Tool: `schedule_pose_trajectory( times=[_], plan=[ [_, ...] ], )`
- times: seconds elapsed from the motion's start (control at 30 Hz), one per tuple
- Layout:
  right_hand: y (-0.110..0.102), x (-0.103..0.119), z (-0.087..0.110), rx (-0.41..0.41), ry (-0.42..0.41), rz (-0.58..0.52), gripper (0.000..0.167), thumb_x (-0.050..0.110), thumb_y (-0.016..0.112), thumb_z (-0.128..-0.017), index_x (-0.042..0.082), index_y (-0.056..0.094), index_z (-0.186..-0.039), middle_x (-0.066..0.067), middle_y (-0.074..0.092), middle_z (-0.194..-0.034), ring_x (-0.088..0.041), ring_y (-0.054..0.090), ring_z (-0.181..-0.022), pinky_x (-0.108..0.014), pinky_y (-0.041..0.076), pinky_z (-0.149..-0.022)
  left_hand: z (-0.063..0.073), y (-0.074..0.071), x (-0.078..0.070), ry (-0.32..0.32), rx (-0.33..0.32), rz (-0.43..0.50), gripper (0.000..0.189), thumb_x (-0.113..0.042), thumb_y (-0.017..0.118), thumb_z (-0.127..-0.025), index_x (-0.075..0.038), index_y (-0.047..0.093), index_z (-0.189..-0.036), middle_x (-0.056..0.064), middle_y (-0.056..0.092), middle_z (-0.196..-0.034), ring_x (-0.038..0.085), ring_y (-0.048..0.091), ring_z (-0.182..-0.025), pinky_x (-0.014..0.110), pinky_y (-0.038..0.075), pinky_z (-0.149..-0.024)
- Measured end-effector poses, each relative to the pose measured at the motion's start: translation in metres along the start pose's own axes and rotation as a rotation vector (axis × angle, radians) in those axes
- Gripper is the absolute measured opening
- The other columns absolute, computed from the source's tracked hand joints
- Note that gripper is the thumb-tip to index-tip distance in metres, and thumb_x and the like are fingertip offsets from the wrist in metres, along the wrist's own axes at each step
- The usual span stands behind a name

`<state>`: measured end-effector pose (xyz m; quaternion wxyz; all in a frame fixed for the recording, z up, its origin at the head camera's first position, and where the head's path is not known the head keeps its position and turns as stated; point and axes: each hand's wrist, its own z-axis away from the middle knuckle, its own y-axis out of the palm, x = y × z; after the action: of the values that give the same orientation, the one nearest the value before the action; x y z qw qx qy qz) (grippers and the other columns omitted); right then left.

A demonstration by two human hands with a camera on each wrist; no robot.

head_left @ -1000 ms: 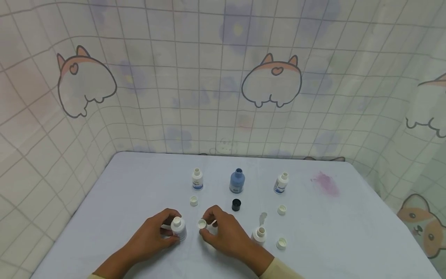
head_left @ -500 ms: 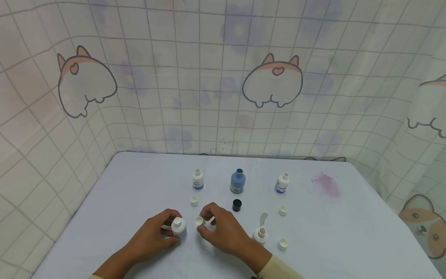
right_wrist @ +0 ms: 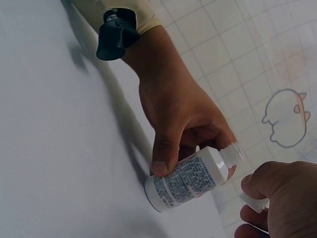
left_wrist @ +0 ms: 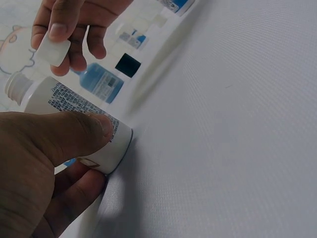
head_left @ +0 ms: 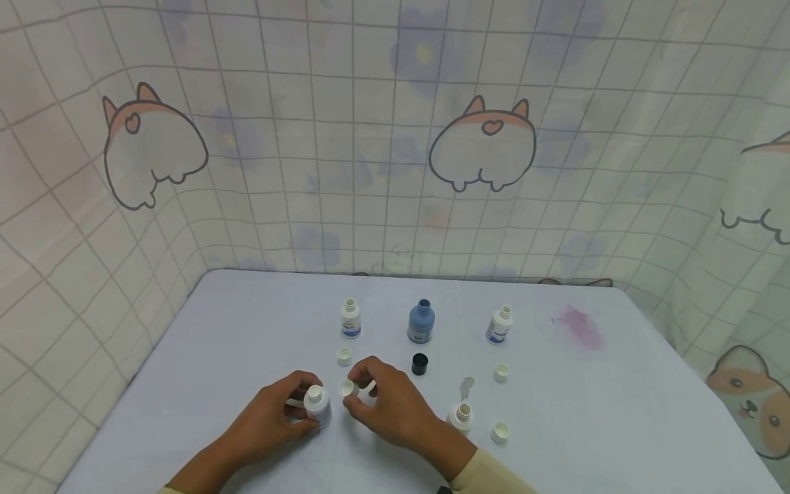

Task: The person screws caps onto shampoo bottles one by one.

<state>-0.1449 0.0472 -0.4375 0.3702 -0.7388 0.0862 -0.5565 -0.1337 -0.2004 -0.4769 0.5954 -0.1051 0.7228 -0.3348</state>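
Note:
My left hand [head_left: 268, 418] grips a small white bottle [head_left: 318, 409] round its body, thumb on one side and fingers on the other. The bottle stands upright on the white table. Its bare threaded neck [left_wrist: 19, 87] and printed label [right_wrist: 184, 182] show in the wrist views. Just right of the bottle, my right hand [head_left: 391, 405] pinches a white screw cap [head_left: 349, 388] between thumb and fingers. The cap's hollow side faces up toward the head camera. In the left wrist view the cap [left_wrist: 53, 51] hangs apart from the neck.
Uncapped at the back stand a white bottle [head_left: 350, 321], a blue bottle [head_left: 421, 324] and another white bottle [head_left: 498, 326]. Before them lie a white cap [head_left: 344, 356], a black cap [head_left: 420, 363] and a white cap [head_left: 500, 372]. Beside my right wrist are an open white bottle [head_left: 459, 418] and a cap [head_left: 500, 432].
My right hand has moved a little left and away from me with the cap, nearer to the held bottle. My left hand and its bottle have stayed in place.

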Motion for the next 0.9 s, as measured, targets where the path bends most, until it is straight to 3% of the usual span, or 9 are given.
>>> schedule_pose_trajectory(
  times=[0.9],
  plan=[
    [0.01, 0.008, -0.008, 0.013, -0.033, 0.087, 0.026, 0.028, 0.077, -0.093, 0.02, 0.065, -0.115, 0.015, 0.062, -0.101, -0.001, 0.057, -0.094, -0.02, 0.054, -0.08, 0.0008, -0.0007, 0.0015, 0.03, 0.01, 0.03, 0.057, -0.003, 0.088, -0.078, -0.017, 0.057, -0.125, 0.001, 0.068, -0.116, 0.022, 0.067, -0.109, 0.022, 0.058, -0.085]
  ],
)
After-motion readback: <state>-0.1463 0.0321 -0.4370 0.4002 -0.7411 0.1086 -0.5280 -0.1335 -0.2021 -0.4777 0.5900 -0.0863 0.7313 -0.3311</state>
